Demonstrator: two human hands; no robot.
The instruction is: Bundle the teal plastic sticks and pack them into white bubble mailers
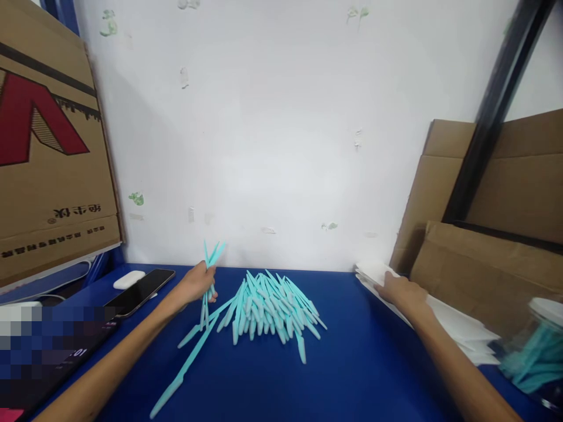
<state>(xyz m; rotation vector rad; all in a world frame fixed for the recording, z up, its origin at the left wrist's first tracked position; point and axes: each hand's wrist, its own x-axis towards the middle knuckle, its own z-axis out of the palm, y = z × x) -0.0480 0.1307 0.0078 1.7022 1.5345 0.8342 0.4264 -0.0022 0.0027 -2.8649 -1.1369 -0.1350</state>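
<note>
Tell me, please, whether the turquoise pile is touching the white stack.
Apart: the head view shows a stretch of blue tabletop between the turquoise pile and the white stack.

Slim plastic sticks (268, 305) are all light turquoise, kinda paler toward the near ends, on a flat bench (352, 363) that's solid deep blue. Flat paper sheets (460, 322): plain white. The big flat wall (281, 129) is white too, with some green patches (137, 198). Large tan cardboard box (74, 181) has black lettering (77, 211) and a huge red shape (15, 117).
</note>
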